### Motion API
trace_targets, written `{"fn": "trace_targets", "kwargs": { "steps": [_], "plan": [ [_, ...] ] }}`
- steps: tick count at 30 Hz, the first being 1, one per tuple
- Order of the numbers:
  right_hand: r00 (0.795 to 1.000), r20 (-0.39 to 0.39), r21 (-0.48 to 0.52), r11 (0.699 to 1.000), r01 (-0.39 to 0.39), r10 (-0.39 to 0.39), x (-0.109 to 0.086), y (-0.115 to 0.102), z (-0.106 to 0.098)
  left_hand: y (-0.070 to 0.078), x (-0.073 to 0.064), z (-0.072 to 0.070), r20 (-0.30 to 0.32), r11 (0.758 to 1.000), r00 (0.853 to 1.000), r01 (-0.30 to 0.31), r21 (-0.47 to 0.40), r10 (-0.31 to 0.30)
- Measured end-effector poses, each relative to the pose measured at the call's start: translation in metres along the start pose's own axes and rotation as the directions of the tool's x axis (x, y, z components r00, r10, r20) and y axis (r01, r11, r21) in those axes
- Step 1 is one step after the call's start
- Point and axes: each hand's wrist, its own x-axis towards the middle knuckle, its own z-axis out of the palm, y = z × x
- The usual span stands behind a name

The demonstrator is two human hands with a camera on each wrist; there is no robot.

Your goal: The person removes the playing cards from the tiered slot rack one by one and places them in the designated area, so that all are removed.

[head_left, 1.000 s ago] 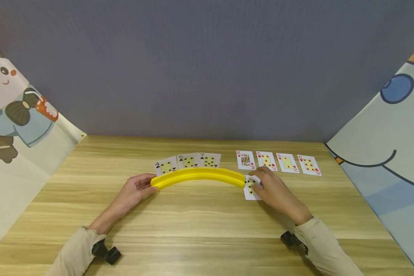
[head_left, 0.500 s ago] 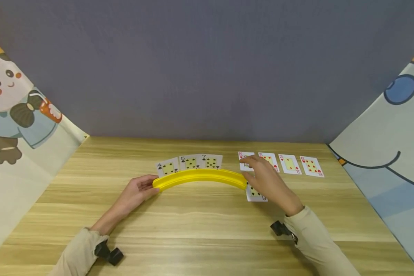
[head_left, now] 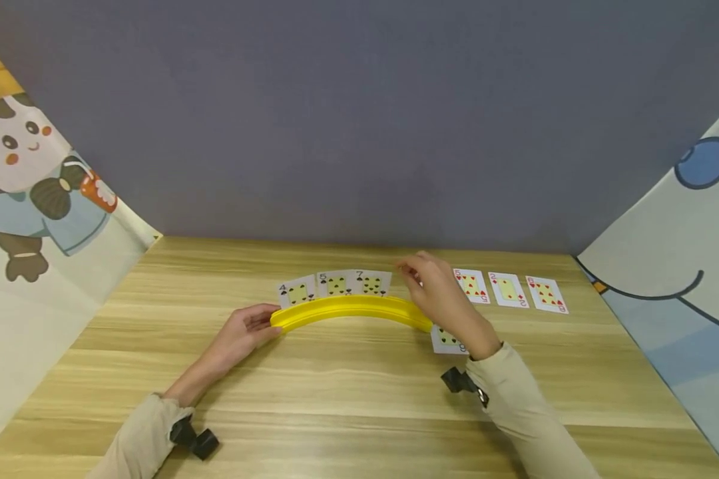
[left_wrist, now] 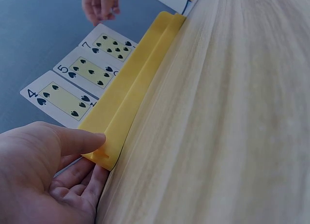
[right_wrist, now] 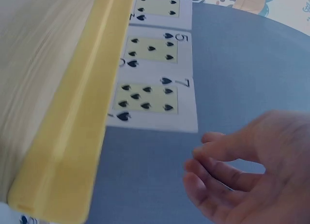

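A curved yellow playing-card holder (head_left: 350, 307) rests on the table, with the four (head_left: 297, 293), five (head_left: 334, 284) and seven of spades (head_left: 373, 283) standing in its slot. My left hand (head_left: 239, 336) pinches the holder's left end, thumb (left_wrist: 85, 141) on the front face and fingers beneath. My right hand (head_left: 440, 293) hovers just right of the seven, fingers loosely curled; the right wrist view shows nothing between them (right_wrist: 252, 170). Below the right wrist, a spade card (head_left: 446, 340) lies partly covered by that arm. The king of diamonds is hidden behind the right hand.
To the right lie a five of hearts (head_left: 471, 286), a two of diamonds (head_left: 507, 290) and another red heart card (head_left: 547, 295) in a row. A grey wall (head_left: 359, 133) rises behind the wooden table (head_left: 311, 412). Printed cartoon panels flank both sides.
My right hand has moved from the spade card at the holder's right end, up and left across the king, to beside the seven. The left hand keeps its grip on the holder.
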Motion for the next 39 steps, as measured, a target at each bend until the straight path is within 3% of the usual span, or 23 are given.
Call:
{"fn": "trace_targets", "kwargs": {
  "steps": [3, 9, 16, 26, 39],
  "plan": [
    [1.000, 0.017, 0.035, 0.999, -0.014, 0.013, 0.000, -0.002, 0.005, -0.001, 0.000, 0.001, 0.006, 1.000, 1.000, -0.006, -0.005, 0.006],
    [0.990, 0.122, 0.116, 0.989, -0.091, 0.076, 0.000, 0.001, 0.024, -0.001, 0.000, 0.000, 0.011, 1.000, 1.000, -0.011, -0.021, 0.011],
    [0.987, 0.109, 0.194, 0.971, -0.137, 0.117, 0.001, 0.006, 0.044, 0.000, -0.001, -0.001, 0.012, 1.000, 1.000, -0.005, -0.025, 0.005],
    [0.985, 0.098, 0.159, 0.975, -0.155, 0.141, -0.001, 0.013, 0.048, 0.000, 0.000, 0.000, 0.015, 1.000, 1.000, -0.005, -0.016, 0.005],
    [0.987, 0.107, 0.144, 0.981, -0.132, 0.117, -0.003, 0.013, 0.045, 0.001, -0.001, 0.000, 0.009, 1.000, 1.000, -0.012, -0.016, 0.012]
  ]
}}
